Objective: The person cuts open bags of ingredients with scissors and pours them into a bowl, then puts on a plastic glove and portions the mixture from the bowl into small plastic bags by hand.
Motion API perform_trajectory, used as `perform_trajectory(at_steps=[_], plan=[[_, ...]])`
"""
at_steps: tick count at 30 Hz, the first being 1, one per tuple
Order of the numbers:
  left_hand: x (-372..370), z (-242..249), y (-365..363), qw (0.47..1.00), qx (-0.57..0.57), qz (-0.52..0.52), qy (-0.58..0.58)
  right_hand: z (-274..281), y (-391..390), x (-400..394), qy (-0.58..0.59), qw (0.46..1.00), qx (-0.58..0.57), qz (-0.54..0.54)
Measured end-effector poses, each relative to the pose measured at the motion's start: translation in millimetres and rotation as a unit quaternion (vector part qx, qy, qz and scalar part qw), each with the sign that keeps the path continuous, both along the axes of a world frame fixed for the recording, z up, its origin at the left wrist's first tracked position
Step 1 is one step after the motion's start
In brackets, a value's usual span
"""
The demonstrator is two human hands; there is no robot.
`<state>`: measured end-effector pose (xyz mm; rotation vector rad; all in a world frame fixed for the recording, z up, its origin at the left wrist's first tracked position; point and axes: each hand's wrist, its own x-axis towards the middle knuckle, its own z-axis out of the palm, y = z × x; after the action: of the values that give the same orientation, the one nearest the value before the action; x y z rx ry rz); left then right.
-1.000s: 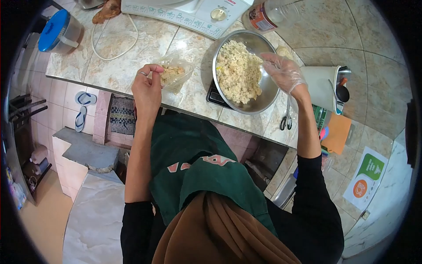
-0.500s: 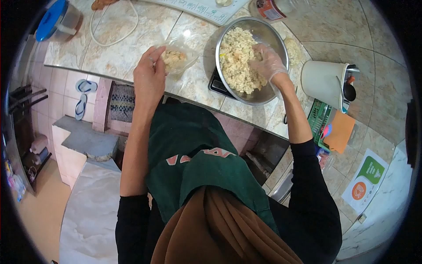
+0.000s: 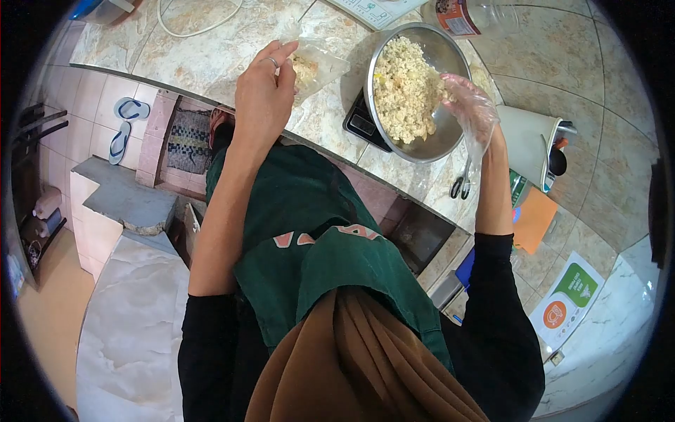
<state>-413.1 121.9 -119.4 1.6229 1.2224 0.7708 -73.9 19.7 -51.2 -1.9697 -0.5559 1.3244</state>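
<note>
A clear plastic bag (image 3: 325,69) with some pale crumbly food in its bottom is pinched at its left side by my left hand (image 3: 268,88), which wears a ring. To the right, a steel bowl (image 3: 450,50) stands tilted in view on a black scale (image 3: 363,125). Pale crumbly food (image 3: 404,91) fills its left part. My right hand (image 3: 470,102), in a loose clear plastic glove, is at the bowl's right side with its fingers curled next to the food. Whether those fingers hold some of it I cannot make out.
Black-handled scissors (image 3: 460,184) lie below the bowl. A white bucket (image 3: 527,137) with utensils stands at the right. A clear jar (image 3: 478,17) and a printed board (image 3: 376,8) are at the top. A white cable (image 3: 190,32) lies upper left.
My right hand has shifted from over the food toward the bowl's right rim. My left hand still has the bag. The whole view has shifted, and the scissors now show more fully.
</note>
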Motion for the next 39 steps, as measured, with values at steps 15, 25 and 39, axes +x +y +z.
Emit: perform_trajectory(at_steps=[15, 25, 39], plan=[[-2.5, 2.4, -1.5, 1.0, -0.019, 0.001, -0.024, 0.2, -2.1, -11.0, 0.222, 0.958, 0.129, -0.124], [-6.1, 6.1, -3.5, 0.999, -0.024, -0.02, -0.015, 45.5, 55.8, -104.0, 0.261, 0.95, 0.152, 0.076], [-6.4, -0.8, -3.3, 0.998, -0.053, -0.01, -0.037, 14.1, 104.4, -177.2, -0.334, 0.767, 0.149, 0.527]])
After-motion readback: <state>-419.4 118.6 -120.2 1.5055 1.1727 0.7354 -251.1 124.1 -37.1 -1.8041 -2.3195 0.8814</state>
